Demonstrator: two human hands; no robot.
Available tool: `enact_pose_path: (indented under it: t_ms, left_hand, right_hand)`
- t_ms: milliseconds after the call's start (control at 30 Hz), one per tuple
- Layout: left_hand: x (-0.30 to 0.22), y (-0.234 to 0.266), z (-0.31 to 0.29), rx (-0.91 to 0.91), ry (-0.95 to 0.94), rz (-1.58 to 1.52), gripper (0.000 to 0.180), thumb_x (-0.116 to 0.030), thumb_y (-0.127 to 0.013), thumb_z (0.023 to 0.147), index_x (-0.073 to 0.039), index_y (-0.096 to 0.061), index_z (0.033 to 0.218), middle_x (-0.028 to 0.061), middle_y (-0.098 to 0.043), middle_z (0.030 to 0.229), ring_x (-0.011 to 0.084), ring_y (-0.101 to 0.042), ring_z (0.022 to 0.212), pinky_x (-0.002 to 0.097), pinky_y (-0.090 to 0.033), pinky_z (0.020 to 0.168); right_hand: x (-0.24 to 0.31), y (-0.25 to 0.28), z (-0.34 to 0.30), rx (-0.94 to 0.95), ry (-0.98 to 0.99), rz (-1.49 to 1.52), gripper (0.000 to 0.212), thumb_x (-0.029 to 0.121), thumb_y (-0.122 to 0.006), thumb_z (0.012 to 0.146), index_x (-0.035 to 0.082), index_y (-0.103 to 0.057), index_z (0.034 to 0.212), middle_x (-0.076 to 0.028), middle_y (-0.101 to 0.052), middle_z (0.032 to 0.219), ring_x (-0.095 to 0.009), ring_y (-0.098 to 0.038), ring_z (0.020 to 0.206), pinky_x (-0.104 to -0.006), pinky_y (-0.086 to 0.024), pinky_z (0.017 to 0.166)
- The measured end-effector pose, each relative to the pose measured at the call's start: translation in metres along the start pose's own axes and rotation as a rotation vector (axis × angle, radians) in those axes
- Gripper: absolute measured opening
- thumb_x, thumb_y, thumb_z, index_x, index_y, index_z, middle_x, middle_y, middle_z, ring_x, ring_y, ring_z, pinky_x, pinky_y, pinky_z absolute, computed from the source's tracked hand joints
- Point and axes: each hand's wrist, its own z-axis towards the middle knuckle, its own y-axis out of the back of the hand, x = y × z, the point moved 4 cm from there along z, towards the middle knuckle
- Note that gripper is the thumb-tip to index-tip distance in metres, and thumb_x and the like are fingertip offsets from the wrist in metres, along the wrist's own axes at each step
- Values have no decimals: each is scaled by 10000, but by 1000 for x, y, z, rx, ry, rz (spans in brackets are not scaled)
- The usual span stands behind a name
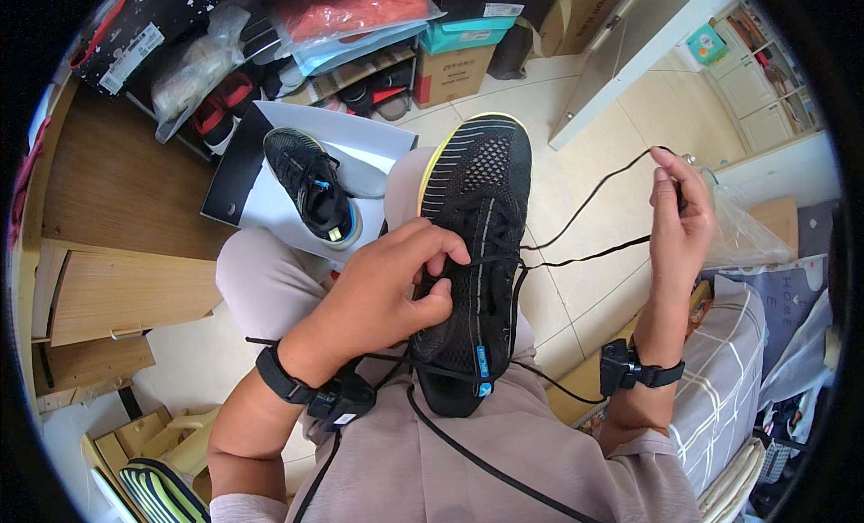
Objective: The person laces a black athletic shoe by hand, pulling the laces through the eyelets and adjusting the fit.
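A black knit sneaker (481,176) with a yellow sole edge rests on my lap, toe pointing away from me. My left hand (387,280) presses against its left side, fingers curled at the lacing; whether a lace is pinched there is partly hidden. Out to the right, my right hand (681,203) is closed on the black shoelace (589,197), whose two strands stretch tautly from the eyelets. Beyond my left knee, the matching sneaker (310,185) lies in an open shoebox (243,167) with white lining and grey paper.
Shoes, plastic bags (198,77) and stacked boxes (454,68) crowd a rack at the back. A wooden cabinet (135,289) stands at left. To the right are a white door (621,59) and a checked cloth (720,361). Black cables (486,469) from wrist devices cross my lap.
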Motion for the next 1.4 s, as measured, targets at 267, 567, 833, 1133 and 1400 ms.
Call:
enact_pose_path:
  t_ms: [267, 567, 833, 1133, 1400]
  left_hand:
    - [5, 0, -2, -44, -14, -45, 302, 30, -635, 729, -67, -597, 1012, 42, -505, 831, 139, -496, 711, 249, -439, 655]
    - [14, -1, -7, -119, -77, -100, 197, -5, -635, 746, -52, -566, 924, 48, -524, 809, 159, -521, 677, 270, -449, 626]
    - [16, -3, -8, -78, -37, -145, 158, 21, -660, 743, -37, -543, 833, 23, -543, 804, 115, -531, 716, 247, -450, 659]
    - [9, -4, -8, -88, -73, -148, 131, -20, -674, 754, -63, -579, 833, 37, -547, 752, 170, -537, 678, 277, -442, 627]
    - [-2, -4, -9, -41, -274, 82, 115, -205, -718, 803, -119, -656, 846, 15, -591, 744, 227, -546, 717, 328, -444, 639]
  right_hand:
    - [-20, 7, 8, -161, -196, 269, 241, 35, -575, 919, -32, -647, 1139, 28, -563, 774, -37, -450, 640, -160, -357, 586]
    - [-22, 2, 6, -185, -241, 330, 235, 32, -570, 922, -46, -642, 1131, -33, -619, 862, -46, -484, 657, -162, -370, 586]
    - [-2, 19, 11, -334, -109, 479, 228, 1, -521, 931, -65, -634, 1118, -103, -660, 983, -66, -483, 644, -176, -370, 556]
    - [-24, 33, 7, -437, -256, 669, 291, 23, -540, 911, -67, -568, 1186, -127, -660, 985, -73, -450, 556, -182, -312, 447]
    - [-56, 25, -7, 236, -505, 1541, 182, 146, -530, 908, 27, -576, 1038, 38, -350, 555, -62, -286, 452, -216, -232, 395]
